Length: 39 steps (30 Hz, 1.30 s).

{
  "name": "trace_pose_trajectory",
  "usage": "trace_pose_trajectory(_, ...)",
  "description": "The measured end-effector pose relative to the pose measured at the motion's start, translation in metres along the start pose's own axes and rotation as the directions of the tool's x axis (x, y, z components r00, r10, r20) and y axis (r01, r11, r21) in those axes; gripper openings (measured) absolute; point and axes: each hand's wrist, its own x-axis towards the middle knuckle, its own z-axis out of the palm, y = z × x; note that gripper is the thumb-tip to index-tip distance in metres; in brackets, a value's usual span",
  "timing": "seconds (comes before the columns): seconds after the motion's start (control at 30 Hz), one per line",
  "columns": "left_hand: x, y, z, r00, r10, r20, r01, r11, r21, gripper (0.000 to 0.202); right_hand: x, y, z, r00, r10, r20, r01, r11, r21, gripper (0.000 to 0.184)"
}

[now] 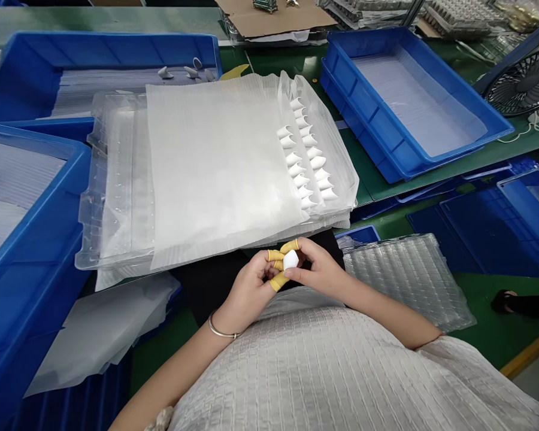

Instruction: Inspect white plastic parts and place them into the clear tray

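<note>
A small white curved piece (290,260) is pinched between my two hands, just in front of the tray's near edge. My left hand (261,274), with yellow finger cots on its fingers, grips it from the left. From the right, my right hand (312,263) holds the same piece, a yellow cot on one finger. Beyond them lies a clear plastic tray (86,206), largely covered by a translucent white sheet (220,161). At the tray's right end, similar white pieces (300,179) stand in two rows on a crinkled translucent sheet.
Blue bins stand at the left (67,197), back left (117,45) and right (381,143). Several grey-white pieces (165,73) lie in the back one. A black fan (525,84) is far right. Stacked clear trays (408,281) sit low at the right; a person's foot (503,301) shows beyond.
</note>
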Motion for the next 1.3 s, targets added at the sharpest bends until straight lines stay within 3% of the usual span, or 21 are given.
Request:
trace_pose_trajectory(0.1,-0.003,0.000,0.000,1.000,0.021,0.007,-0.022,0.990,0.138,0.017,0.002,-0.003,0.002,0.997,0.061,-0.048,-0.062,0.998,-0.016,0.019)
trace_pose_trajectory(0.13,-0.003,0.000,0.000,1.000,0.019,0.011,-0.020,0.990,0.141,0.016,0.003,-0.003,0.002,0.997,0.066,-0.049,-0.066,0.998,-0.005,0.022)
trace_pose_trajectory(0.3,-0.003,0.001,0.001,0.999,-0.017,0.038,0.016,0.999,0.032,0.019,0.010,0.007,-0.004,0.987,0.154,-0.045,-0.145,0.977,0.159,0.038)
trace_pose_trajectory(0.43,-0.002,0.002,0.001,0.999,-0.029,0.039,0.028,1.000,0.014,0.022,0.009,0.013,-0.010,0.980,0.197,-0.028,-0.185,0.955,0.233,0.037)
trace_pose_trajectory(0.67,-0.001,-0.002,0.000,0.999,-0.019,0.039,0.016,0.997,0.070,0.022,0.007,0.006,-0.019,0.975,0.169,0.141,-0.200,0.949,0.245,0.027)
trace_pose_trajectory(0.83,0.000,-0.002,-0.003,1.000,-0.001,-0.007,0.000,0.999,-0.041,0.026,0.007,0.011,-0.019,0.977,0.188,0.100,-0.211,0.913,0.349,0.026)
trace_pose_trajectory(0.93,0.000,-0.002,-0.004,0.999,0.030,-0.023,-0.030,1.000,-0.004,0.023,0.004,0.010,-0.016,0.985,0.168,0.037,-0.171,0.937,0.306,0.027)
trace_pose_trajectory(1.1,0.002,-0.002,-0.004,0.997,0.056,-0.046,-0.051,0.994,0.097,0.022,0.002,-0.002,-0.010,0.997,0.077,0.004,-0.077,0.995,0.062,0.020)
trace_pose_trajectory(1.3,0.002,0.000,-0.006,0.999,0.012,-0.044,-0.014,0.999,-0.036,0.029,0.000,-0.001,-0.009,0.998,0.045,0.037,-0.049,0.993,0.109,0.019)
